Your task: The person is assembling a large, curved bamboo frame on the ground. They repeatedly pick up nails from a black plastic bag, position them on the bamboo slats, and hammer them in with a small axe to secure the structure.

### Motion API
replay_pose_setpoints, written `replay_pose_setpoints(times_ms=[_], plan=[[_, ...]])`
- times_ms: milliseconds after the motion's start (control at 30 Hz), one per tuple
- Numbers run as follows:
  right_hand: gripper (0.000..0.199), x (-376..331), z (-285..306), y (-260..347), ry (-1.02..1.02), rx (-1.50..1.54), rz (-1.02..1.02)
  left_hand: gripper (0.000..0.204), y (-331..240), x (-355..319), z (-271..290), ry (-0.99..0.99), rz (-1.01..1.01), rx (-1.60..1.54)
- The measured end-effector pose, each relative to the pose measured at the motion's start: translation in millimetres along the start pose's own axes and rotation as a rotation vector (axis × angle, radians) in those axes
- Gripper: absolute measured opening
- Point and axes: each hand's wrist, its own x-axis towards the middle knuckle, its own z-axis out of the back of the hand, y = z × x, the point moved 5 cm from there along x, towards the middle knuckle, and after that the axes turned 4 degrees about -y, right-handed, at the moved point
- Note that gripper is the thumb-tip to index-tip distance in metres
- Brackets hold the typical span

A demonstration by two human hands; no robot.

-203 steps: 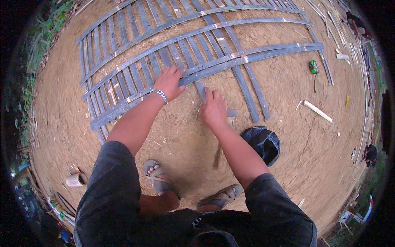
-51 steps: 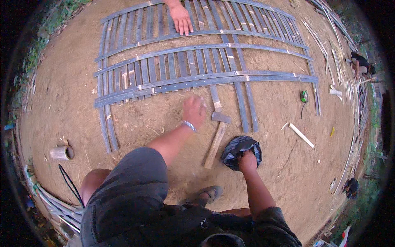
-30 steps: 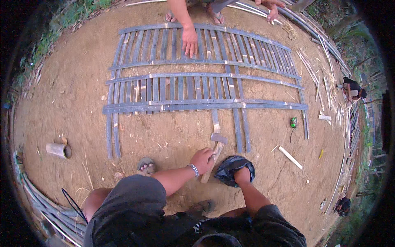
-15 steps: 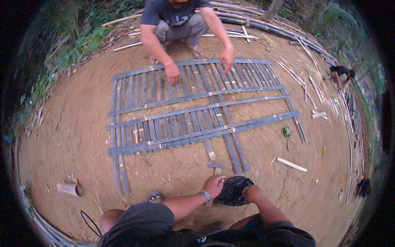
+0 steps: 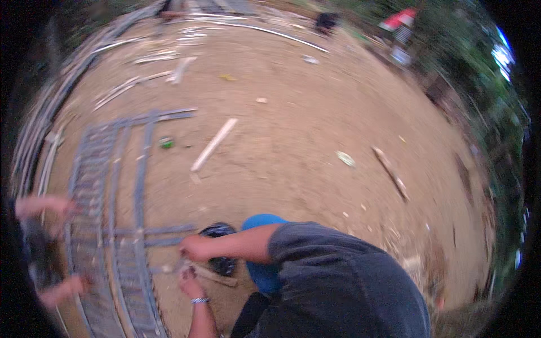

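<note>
My left hand [image 5: 191,283], with a bracelet at the wrist, is beside the slatted frame [image 5: 140,197]. Its fingers are drawn together, blurred, close to my right hand's. My right hand [image 5: 195,248] is closed too, just beyond the left; what either holds is too small and smeared to make out. Under my right wrist lies a black plastic bag [image 5: 218,230], partly hidden by the forearm. A wooden handle [image 5: 217,275] rests on the ground beside the bag, its other end hidden near my hands. The frame is of dark strips with crosswise slats.
Another person's blurred hands [image 5: 70,287] reach over the frame at the left. A pale bamboo piece [image 5: 214,145], a green round object [image 5: 166,142] and a stick [image 5: 390,173] lie on the dirt. Long poles [image 5: 39,129] line the far left.
My view has swung to the right, so the frame now stands at the left. My right hand has come out of the black bag and moved next to my left hand.
</note>
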Motion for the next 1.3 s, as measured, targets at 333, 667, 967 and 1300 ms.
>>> replay_pose_setpoints(times_ms=[333, 667, 967, 1300], plan=[[0.029, -15, 18, -5, -0.251, 0.038, -0.114, 0.039, -37, 5, -46, 0.202, 0.357, -0.604], [0.034, -14, -2, -20, -0.147, 0.022, -0.137, 0.046, -13, 8, -56, 0.127, 0.387, -0.697], [0.056, 2, -40, -37, 0.183, -0.116, -0.174, 0.027, 56, 47, -9, -0.083, 0.274, -0.582], [0.056, -133, -118, -47, 0.921, -0.236, -0.168, 0.021, 37, 128, 173, -0.800, 0.002, -0.439]])
